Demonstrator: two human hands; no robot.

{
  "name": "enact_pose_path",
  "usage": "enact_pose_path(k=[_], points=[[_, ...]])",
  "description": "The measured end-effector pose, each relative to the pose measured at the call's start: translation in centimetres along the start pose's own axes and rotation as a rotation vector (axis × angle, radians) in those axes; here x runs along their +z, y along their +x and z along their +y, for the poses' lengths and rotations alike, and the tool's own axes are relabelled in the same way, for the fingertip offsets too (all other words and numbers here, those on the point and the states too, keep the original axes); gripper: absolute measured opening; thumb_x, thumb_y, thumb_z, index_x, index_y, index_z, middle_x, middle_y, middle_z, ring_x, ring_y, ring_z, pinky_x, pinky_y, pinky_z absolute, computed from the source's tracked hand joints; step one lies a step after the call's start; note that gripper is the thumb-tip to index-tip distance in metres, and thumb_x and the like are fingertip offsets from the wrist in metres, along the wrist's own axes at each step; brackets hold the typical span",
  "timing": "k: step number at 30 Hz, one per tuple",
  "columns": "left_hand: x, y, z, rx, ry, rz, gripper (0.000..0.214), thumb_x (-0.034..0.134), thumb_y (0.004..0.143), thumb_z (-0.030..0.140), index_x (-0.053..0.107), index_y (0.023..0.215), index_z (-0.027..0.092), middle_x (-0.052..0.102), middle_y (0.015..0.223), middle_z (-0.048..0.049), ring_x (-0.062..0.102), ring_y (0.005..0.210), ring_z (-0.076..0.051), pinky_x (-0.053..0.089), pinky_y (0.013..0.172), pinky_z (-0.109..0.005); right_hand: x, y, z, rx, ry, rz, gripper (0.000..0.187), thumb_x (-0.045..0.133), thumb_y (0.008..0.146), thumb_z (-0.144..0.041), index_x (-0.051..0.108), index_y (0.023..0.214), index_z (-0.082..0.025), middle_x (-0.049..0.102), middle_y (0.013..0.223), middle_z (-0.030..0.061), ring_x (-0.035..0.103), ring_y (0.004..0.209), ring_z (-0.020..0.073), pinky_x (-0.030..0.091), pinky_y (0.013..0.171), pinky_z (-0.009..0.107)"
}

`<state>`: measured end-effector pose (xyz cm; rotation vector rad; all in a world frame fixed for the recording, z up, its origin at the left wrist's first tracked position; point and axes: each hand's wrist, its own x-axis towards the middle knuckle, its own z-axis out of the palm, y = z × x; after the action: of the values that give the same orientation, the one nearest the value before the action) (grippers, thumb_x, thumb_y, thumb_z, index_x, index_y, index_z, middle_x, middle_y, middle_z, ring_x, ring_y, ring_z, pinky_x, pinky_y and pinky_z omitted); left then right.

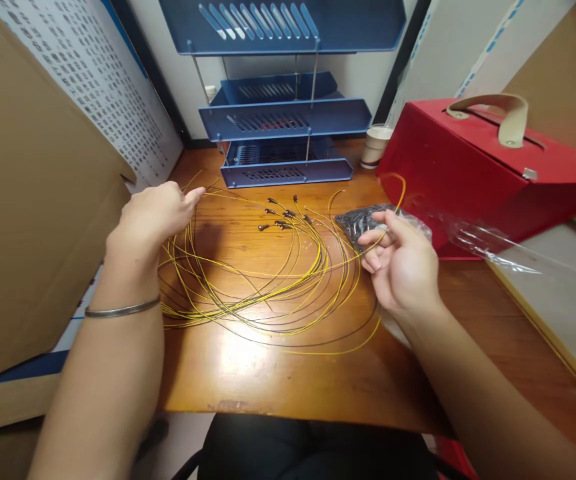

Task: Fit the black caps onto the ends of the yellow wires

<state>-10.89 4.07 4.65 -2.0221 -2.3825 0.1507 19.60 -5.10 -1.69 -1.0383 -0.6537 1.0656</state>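
Thin yellow and dark wires [248, 308] lie in loose, overlapping loops on the wooden table [248, 393]. My left hand [155, 215] is closed over the wires at the left side of the loops, its fingertips mostly hidden behind the hand. Wire ends poke out just beyond it. My right hand [408, 263] has curled fingers pinching a yellow wire [402, 188], whose end arcs up above the fingertips. Behind that hand rests a clear plastic bag of small dark parts [361, 223]. Several small black end pieces [283, 223] sit at the wire tips in the middle.
A blue tiered tray rack [288, 175] stands at the back, with a paper cup [377, 147] to its right. A red box with a beige handle [473, 173] occupies the right side. Cardboard [33, 200] rises at the left. The table's front edge is near my lap.
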Motion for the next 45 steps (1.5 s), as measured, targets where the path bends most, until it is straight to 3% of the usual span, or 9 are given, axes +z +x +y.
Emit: enact_pose_path(k=[6, 9, 11, 16, 22, 28, 34, 38, 45], points=[[-0.6, -0.2, -1.4, -0.175, 0.107, -0.183, 0.064, 0.047, 0.084, 0.073, 0.072, 0.101, 0.016, 0.068, 0.123, -0.0206, 0.059, 0.119, -0.046, 0.046, 0.09, -0.052, 0.0, -0.1, 0.7, 0.026, -0.227, 0.014, 0.027, 0.068, 0.082, -0.039, 0.067, 0.096, -0.016, 0.064, 0.056, 0.0008, 0.036, 0.034, 0.0064, 0.021, 0.037, 0.023], [-0.7, -0.7, -1.0, -0.11, 0.114, -0.115, 0.071, 0.052, 0.082, 0.073, 0.068, 0.118, 0.014, 0.067, 0.125, -0.0233, 0.06, 0.119, -0.048, 0.044, 0.09, -0.053, -0.2, 0.0, 1.2, 0.012, -0.367, -0.03, 0.04, 0.067, 0.083, -0.043, 0.067, 0.109, -0.012, 0.058, 0.047, -0.003, 0.034, 0.034, 0.0077, 0.02, 0.039, 0.023], [-0.5, -1.3, 0.5, -0.01, 0.067, -0.033, 0.073, 0.054, 0.083, 0.066, 0.059, 0.131, 0.012, 0.063, 0.131, -0.0268, 0.06, 0.118, -0.049, 0.047, 0.088, -0.054, -0.4, 0.0, 1.4, -0.004, -0.517, -0.071, 0.046, 0.065, 0.085, -0.041, 0.066, 0.117, -0.008, 0.058, 0.046, -0.0032, 0.04, 0.037, 0.0107, 0.026, 0.042, 0.024], [1.3, -2.8, 6.1, 0.385, 0.13, 0.011, 0.044, 0.051, 0.09, 0.055, 0.071, 0.093, 0.016, 0.072, 0.113, -0.0208, 0.066, 0.108, -0.042, 0.049, 0.083, -0.048, -0.9, 0.0, 0.5, 0.001, -1.006, -0.172, 0.048, 0.056, 0.093, -0.036, 0.063, 0.13, -0.006, 0.064, 0.049, 0.0012, 0.061, 0.055, 0.0216, 0.042, 0.06, 0.033], [3.7, -5.0, 10.4, 0.809, 0.045, 0.083, 0.054, 0.037, 0.1, 0.056, 0.074, 0.088, 0.019, 0.076, 0.094, -0.0126, 0.071, 0.088, -0.027, 0.046, 0.072, -0.033, -1.7, -0.4, -0.9, -0.067, -1.453, -0.204, 0.036, 0.057, 0.092, -0.04, 0.071, 0.064, -0.024, 0.066, 0.058, 0.0083, 0.061, 0.063, 0.0262, 0.038, 0.066, 0.039], [4.6, -6.9, 12.2, 0.998, 0.031, 0.028, 0.061, 0.037, 0.098, 0.065, 0.074, 0.086, 0.018, 0.076, 0.082, -0.0136, 0.072, 0.077, -0.029, 0.045, 0.065, -0.034, -2.2, -0.4, -1.0, -0.159, -1.623, -0.08, 0.022, 0.074, 0.077, -0.047, 0.07, 0.078, -0.025, 0.063, 0.066, 0.0083, 0.056, 0.064, 0.0275, 0.031, 0.061, 0.036], [5.2, -7.0, 12.5, 1.052, 0.035, 0.015, 0.048, 0.04, 0.099, 0.05, 0.074, 0.09, 0.017, 0.076, 0.081, -0.0147, 0.074, 0.075, -0.029, 0.047, 0.065, -0.035, -2.1, -0.3, 0.0, -0.21, -1.509, -0.227, 0.036, 0.069, 0.085, -0.036, 0.067, 0.119, -0.025, 0.065, 0.07, 0.0042, 0.058, 0.064, 0.0236, 0.036, 0.063, 0.034], [4.9, -7.1, 12.3, 1.043, 0.069, -0.015, 0.039, 0.04, 0.096, 0.033, 0.075, 0.087, 0.016, 0.075, 0.079, -0.0142, 0.073, 0.072, -0.029, 0.046, 0.062, -0.035, -1.5, -0.8, 0.8, -0.263, -1.514, -0.379, 0.036, 0.058, 0.094, -0.038, 0.071, 0.124, -0.024, 0.069, 0.073, 0.0063, 0.06, 0.067, 0.0239, 0.038, 0.065, 0.036], [4.5, -6.2, 11.5, 0.927, 0.117, -0.061, 0.03, 0.049, 0.086, 0.03, 0.074, 0.076, 0.017, 0.074, 0.075, -0.0128, 0.071, 0.072, -0.028, 0.046, 0.061, -0.034, -1.5, -0.7, 0.6, -0.408, -1.65, -0.02, 0.036, 0.062, 0.091, -0.039, 0.074, 0.117, -0.018, 0.071, 0.105, 0.0124, 0.067, 0.089, 0.031, 0.046, 0.071, 0.04]])
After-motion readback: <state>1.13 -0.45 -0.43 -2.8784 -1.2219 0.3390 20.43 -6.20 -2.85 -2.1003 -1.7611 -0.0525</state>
